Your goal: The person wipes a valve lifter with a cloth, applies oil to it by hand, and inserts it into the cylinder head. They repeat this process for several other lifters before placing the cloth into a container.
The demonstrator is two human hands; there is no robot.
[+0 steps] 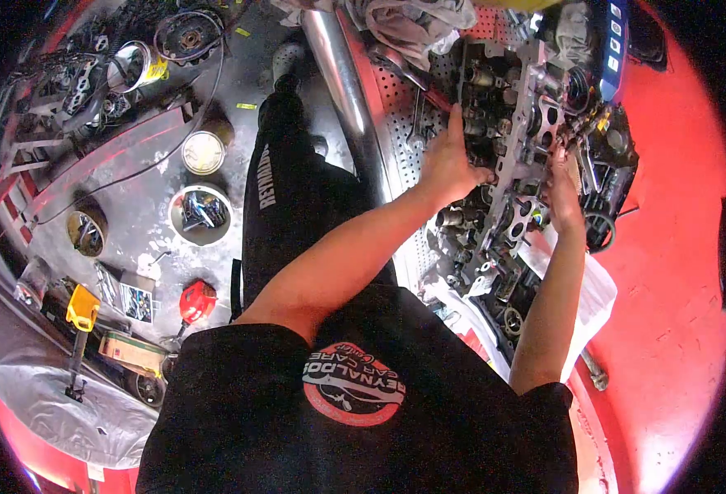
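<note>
A broad red surface [676, 214] filled the right side, and across from it a perforated metal panel [397, 92] ran beside the work. Between them stood the long cast-metal part [507, 152], its row of oval ports turned upward, among dark, crowded engine pieces; whether it was bolted down or merely resting could not be told. If it was loose, uneven pressure from the two sides could tip it, and oily metal would make a slip likelier. A white sheet [597, 296] showed near its lower end, and a piece sliding that way could drag or tear it. A bundled cloth [412, 29] lay close to the upper end, where it might snag on something projecting. The left hand [453, 160] was spread wide, index finger stretched out and thumb against the part's edge, with no closed grip visible. The right hand [562, 185] lay along the opposite side, fingers bent; whether they had hold of anything was hidden, and a shift there could pinch them against the neighbouring pieces. A wrench [417, 123] lay near the left hand, where a knock could send it sliding. The uncovered ports, smallest of all, could take in grit or a dropped fastener.
</note>
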